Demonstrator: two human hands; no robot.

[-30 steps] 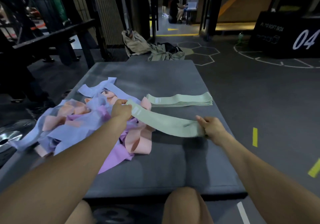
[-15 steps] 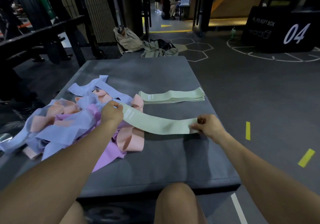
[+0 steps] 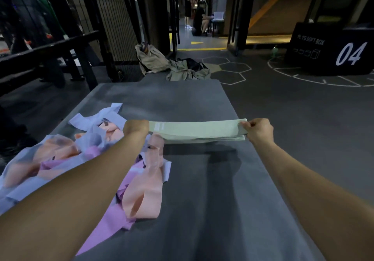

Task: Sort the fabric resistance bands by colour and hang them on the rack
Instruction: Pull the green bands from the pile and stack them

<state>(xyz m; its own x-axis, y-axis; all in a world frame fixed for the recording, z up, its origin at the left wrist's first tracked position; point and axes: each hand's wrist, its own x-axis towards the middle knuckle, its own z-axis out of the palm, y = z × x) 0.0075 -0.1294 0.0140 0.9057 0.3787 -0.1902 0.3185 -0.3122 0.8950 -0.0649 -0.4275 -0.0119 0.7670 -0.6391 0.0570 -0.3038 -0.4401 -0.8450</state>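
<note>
left hand [image 3: 136,127] and right hand [image 3: 259,129] each pinching one end of a flat pale green fabric band [image 3: 197,129], band stretched between them just over the stack of green bands [image 3: 204,139], pile of blue, pink and purple bands [image 3: 85,159] to the left on the grey mat [image 3: 202,200]

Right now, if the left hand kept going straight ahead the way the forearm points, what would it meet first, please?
Probably nothing soon: past the left hand, which grips the green band, lies bare grey mat, then clothes on the floor. Depth is uncertain.
</note>
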